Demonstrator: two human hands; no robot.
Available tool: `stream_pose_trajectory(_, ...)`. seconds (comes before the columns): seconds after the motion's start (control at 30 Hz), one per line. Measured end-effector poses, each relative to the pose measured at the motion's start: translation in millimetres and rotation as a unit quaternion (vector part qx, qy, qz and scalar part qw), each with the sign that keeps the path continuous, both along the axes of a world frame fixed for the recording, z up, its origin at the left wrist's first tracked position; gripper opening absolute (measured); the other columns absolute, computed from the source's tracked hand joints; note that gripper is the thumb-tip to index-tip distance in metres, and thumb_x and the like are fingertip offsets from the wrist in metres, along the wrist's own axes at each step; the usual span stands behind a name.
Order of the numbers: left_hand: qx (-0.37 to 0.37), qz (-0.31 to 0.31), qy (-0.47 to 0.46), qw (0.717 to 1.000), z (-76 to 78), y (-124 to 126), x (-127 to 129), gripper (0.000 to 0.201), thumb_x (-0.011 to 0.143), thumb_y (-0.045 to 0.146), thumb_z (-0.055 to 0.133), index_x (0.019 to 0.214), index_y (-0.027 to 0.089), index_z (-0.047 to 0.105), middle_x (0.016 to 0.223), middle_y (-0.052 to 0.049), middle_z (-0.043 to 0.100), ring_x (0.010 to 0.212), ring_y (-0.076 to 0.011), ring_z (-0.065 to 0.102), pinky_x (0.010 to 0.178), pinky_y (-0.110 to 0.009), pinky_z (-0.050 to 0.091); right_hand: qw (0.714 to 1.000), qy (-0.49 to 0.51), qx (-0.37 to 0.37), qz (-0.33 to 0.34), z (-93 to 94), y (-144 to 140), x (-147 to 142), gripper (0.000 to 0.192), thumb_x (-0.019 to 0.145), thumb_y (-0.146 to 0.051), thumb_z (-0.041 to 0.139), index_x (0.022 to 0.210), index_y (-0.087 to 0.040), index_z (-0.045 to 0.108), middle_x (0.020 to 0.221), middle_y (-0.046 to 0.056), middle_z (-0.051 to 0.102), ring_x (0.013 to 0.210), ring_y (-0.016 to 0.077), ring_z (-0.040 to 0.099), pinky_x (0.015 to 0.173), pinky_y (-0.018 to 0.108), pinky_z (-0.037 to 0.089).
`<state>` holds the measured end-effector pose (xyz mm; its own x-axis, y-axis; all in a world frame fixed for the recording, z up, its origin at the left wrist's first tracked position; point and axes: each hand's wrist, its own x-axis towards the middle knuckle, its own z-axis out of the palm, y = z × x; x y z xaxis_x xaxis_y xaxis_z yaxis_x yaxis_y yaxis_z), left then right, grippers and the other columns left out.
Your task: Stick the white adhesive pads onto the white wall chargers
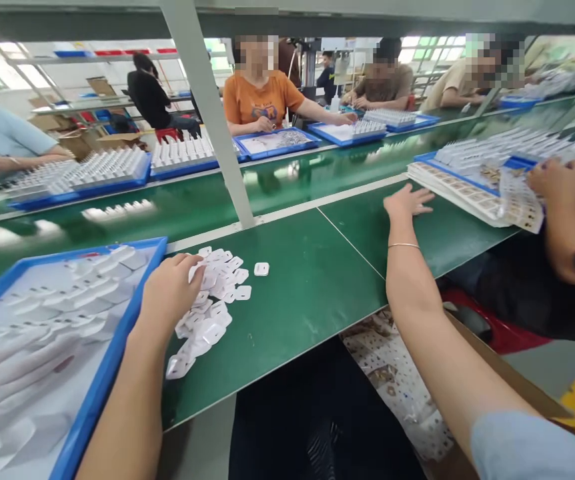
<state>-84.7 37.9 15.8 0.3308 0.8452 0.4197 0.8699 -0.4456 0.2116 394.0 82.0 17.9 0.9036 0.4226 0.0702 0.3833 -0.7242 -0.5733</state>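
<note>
Two hands out. Left hand (pixel 170 290) loosely curled, resting on a pile of white plastic parts (pixel 212 303) near the table's (pixel 312 280) front edge, just beside a blue tray (pixel 112 353). Right hand (pixel 407 202) open flat, fingers spread, holding nothing, palm down on table, touching a stack of card sheets (pixel 462 190) toward right end.

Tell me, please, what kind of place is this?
Most likely a factory assembly line. People sit along a long green bench with blue trays of small white parts; the left hand rests on a pile of white pieces, the right hand lies flat.
</note>
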Motion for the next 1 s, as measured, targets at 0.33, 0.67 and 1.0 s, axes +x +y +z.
stream_pose_trajectory(0.33, 0.018, -0.030, 0.048, 0.998, -11.2, 1, -3, 0.026, 0.093, 0.025, 0.054, 0.115, 0.017, 0.066, 0.114, -0.013, 0.068, 0.112, -0.0332, 0.062, 0.098, -0.051, 0.052, 0.989, -0.043, 0.060, 0.126, -19.0, 16, -40, 0.042, 0.090, -0.021, 0.058, 0.133, -0.023, 0.059, 0.121, 0.014, 0.067, 0.118, 0.0284, 0.060, 0.104, 0.048, 0.043)
stream_pose_trajectory(0.67, 0.033, -0.100, -0.147, 0.984, -26.7, 4, 4, 0.042, 0.095, 0.037, 0.059, 0.131, 0.016, 0.052, 0.127, -0.016, 0.065, 0.116, -0.0281, 0.063, 0.100, -0.043, 0.051, 0.600, 0.268, 0.142, 0.740, 5.9, -29, -294, 0.056, 0.083, -0.038, 0.070, 0.132, -0.024, 0.047, 0.083, 0.002, 0.071, 0.082, 0.0215, 0.068, 0.077, 0.037, 0.055)
stream_pose_trajectory(1.0, 0.110, 0.065, -0.411, 0.903, -13.7, 16, -23, 0.049, 0.086, 0.057, 0.068, 0.117, 0.020, 0.060, 0.113, -0.007, 0.069, 0.106, -0.0215, 0.066, 0.095, -0.036, 0.052, 0.610, -0.021, 0.031, 0.791, -37.6, -35, -310, 0.017, 0.078, -0.018, 0.077, 0.095, -0.018, 0.075, 0.110, 0.014, 0.071, 0.111, 0.0333, 0.061, 0.090, 0.042, 0.049)
